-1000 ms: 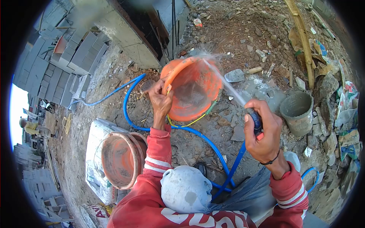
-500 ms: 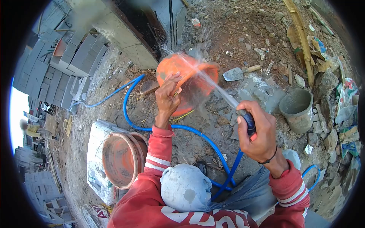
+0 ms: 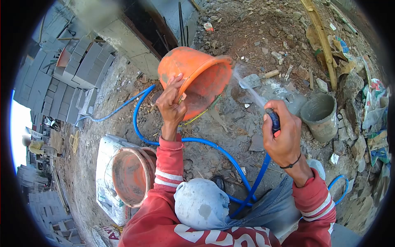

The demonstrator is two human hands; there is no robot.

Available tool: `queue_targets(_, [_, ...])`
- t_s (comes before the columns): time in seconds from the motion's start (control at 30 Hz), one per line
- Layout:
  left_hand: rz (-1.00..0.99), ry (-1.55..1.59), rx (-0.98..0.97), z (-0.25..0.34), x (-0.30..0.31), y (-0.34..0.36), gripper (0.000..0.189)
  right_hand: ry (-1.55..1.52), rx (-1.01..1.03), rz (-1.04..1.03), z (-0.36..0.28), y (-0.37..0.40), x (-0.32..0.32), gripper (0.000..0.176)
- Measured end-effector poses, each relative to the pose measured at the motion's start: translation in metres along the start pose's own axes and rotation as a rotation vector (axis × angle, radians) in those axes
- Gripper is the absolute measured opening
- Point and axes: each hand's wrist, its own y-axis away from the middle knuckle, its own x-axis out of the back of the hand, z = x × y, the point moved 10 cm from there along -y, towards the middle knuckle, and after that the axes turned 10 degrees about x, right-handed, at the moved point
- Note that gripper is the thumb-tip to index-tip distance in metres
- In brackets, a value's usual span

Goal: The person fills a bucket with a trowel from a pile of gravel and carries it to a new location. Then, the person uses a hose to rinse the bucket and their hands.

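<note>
My left hand (image 3: 172,102) grips the rim of an orange bucket (image 3: 181,64), which is tilted with its mouth facing right and toward me. Wrapped round the dark nozzle end of a blue hose (image 3: 273,119) is my right hand (image 3: 283,138). Water sprays up and left from the nozzle toward the right edge of the bucket's mouth. A trowel (image 3: 252,81) with a wooden handle lies on the ground just beyond the spray. The hose runs from my right hand down past my knee and loops behind the bucket.
Stacked orange buckets (image 3: 131,175) lie on a white sack (image 3: 105,158) at the lower left. A grey bucket (image 3: 319,110) stands at the right. Wooden plank (image 3: 325,45), concrete column (image 3: 123,41), grey blocks (image 3: 88,61) and rubble surround the spot. A person (image 3: 39,147) is far left.
The orange bucket has turned, its mouth now more toward me, and shifted slightly left with my left hand. The spray no longer crosses the bucket; it reaches only its right edge.
</note>
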Motion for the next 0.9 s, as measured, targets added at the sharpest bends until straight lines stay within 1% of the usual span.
queue_targets(0.03, [-0.003,0.000,-0.030,0.002,0.001,-0.001,0.017,-0.025,0.000,0.006,-0.002,0.000,0.001,0.030])
queue_targets(0.13, [-0.026,-0.020,-0.041,0.005,0.002,-0.002,0.013,-0.027,0.019,0.043,-0.011,-0.002,0.007,0.030])
queue_targets(0.27, [-0.041,-0.012,-0.065,0.008,0.003,0.000,0.014,-0.023,0.002,0.032,-0.009,-0.003,0.007,0.030])
queue_targets(0.37, [-0.022,-0.037,-0.041,0.008,0.006,0.001,0.014,-0.016,0.023,0.030,-0.008,-0.003,0.006,0.031])
queue_targets(0.57, [-0.001,-0.053,-0.043,0.007,0.008,-0.001,0.020,-0.017,-0.009,-0.014,-0.006,-0.001,0.000,0.027])
queue_targets(0.63, [0.024,-0.040,-0.078,0.007,0.010,-0.005,0.014,-0.006,-0.002,-0.052,-0.006,0.001,-0.007,0.024])
queue_targets(0.67, [0.024,-0.041,-0.077,0.007,0.009,-0.006,0.014,-0.007,-0.002,-0.053,-0.008,0.001,-0.008,0.024])
queue_targets(0.73, [0.061,-0.020,-0.098,0.010,0.013,-0.010,0.007,-0.008,-0.035,-0.112,-0.010,0.003,-0.015,0.022])
queue_targets(0.87, [0.081,-0.036,-0.102,0.015,0.013,-0.016,0.003,-0.030,0.004,-0.120,-0.011,0.007,-0.022,0.022])
queue_targets(0.9, [0.089,-0.035,-0.105,0.014,0.014,-0.016,0.002,-0.042,-0.003,-0.149,-0.009,0.008,-0.026,0.023])
